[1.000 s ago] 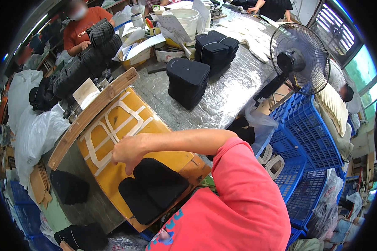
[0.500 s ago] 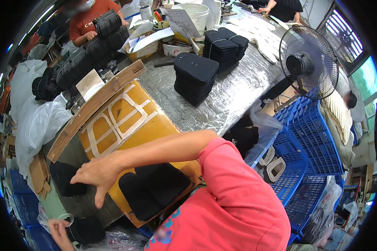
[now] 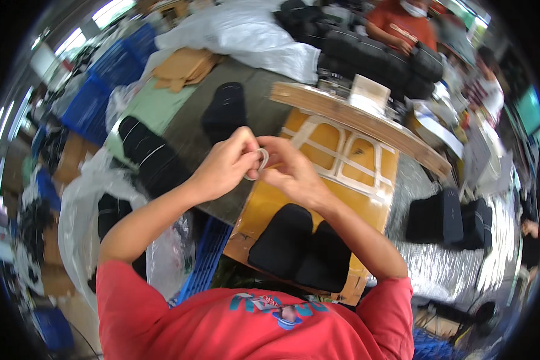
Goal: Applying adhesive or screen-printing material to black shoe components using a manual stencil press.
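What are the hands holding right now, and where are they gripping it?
Both hands pinch a small pale rubber band: the left hand holds its left side, and the right hand its right, above the yellow board.

table: long, with a shiny silver top (image 3: 438,270) | board: yellow with pale lines (image 3: 336,150), lying on the table | crates: blue ones (image 3: 117,66) at the far left | bags: big white plastic ones (image 3: 252,30) at the back | light: bright daylight from windows (image 3: 111,9) up top
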`<state>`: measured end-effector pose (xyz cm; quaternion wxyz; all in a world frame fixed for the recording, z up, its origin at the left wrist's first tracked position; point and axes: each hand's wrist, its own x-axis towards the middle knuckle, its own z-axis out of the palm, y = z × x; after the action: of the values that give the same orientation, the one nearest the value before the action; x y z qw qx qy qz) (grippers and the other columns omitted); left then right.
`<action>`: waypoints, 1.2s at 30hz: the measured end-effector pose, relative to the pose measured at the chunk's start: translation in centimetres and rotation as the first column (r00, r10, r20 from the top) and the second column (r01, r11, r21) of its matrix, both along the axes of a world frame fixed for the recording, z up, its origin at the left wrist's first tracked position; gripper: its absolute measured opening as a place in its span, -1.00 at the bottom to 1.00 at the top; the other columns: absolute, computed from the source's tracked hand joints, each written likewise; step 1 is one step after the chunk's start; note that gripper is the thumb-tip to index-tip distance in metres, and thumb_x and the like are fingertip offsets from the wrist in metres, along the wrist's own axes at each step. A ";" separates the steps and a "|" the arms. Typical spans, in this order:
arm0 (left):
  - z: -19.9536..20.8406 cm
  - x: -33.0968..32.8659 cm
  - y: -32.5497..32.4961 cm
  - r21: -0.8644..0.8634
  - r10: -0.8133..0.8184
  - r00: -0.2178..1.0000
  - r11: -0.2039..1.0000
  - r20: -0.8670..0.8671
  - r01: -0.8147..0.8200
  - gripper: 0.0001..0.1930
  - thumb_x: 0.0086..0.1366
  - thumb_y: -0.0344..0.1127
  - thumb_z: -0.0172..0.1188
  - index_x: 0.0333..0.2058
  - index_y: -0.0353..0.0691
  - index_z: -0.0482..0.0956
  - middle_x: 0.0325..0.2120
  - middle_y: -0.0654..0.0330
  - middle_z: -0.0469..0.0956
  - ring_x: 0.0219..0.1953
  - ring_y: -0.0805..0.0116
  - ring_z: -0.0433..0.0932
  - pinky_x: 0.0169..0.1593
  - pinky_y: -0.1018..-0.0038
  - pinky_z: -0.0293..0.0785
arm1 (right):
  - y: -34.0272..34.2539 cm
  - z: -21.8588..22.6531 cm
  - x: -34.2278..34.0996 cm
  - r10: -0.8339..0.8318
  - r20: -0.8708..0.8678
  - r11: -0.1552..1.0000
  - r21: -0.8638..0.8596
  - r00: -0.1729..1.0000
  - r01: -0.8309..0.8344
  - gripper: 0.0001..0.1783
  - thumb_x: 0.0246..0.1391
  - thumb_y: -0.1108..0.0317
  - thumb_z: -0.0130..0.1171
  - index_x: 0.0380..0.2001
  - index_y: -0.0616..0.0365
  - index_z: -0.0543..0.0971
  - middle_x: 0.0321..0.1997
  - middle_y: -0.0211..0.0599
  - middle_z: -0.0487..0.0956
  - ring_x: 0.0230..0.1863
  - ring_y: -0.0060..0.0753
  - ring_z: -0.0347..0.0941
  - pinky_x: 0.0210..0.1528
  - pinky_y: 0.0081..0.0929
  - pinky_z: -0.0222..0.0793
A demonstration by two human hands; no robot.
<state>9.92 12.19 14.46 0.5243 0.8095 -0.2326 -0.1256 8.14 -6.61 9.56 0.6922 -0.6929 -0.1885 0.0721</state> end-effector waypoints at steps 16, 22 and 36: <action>-1.1 6.1 7.0 0.618 0.209 0.849 0.605 0.485 -0.502 -0.76 0.24 -0.48 -0.09 -0.09 -0.28 0.33 -0.35 -0.24 0.59 -0.24 -0.26 0.58 -0.17 -0.05 0.45 | -0.1 1.0 0.1 0.475 -0.013 0.867 0.176 0.880 -0.465 -0.84 0.18 0.37 0.24 -0.21 0.17 0.68 -0.26 -0.43 0.67 -0.19 -0.65 0.52 -0.09 -0.58 0.41; 0.6 3.8 8.4 0.540 -0.370 0.810 0.838 0.454 0.081 -0.35 0.05 -0.73 -0.08 0.10 -0.02 0.55 0.09 0.09 0.42 0.11 0.13 0.44 0.14 0.25 0.38 | -3.2 -6.5 10.7 -0.180 -0.127 0.983 -0.058 0.975 0.174 -0.83 0.09 0.39 0.28 -0.23 0.11 0.73 -0.40 -0.47 0.65 -0.27 -0.66 0.49 -0.11 -0.60 0.39; -7.8 23.6 13.7 0.440 0.516 0.857 0.768 0.006 -0.466 -0.41 0.10 -0.53 0.00 0.17 -0.07 0.48 0.09 -0.08 0.50 0.10 -0.01 0.48 0.10 0.21 0.43 | 4.5 -10.2 26.4 0.025 -0.102 0.962 -0.269 0.995 -0.051 -0.11 -0.07 0.53 0.13 0.40 -0.15 0.20 0.26 -0.19 0.36 -0.10 -0.42 0.49 -0.15 -0.53 0.40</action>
<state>33.47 25.86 6.61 0.3617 0.9276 0.0508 -0.0781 34.52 -2.10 -0.68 0.5978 -0.7730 -0.1562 0.1442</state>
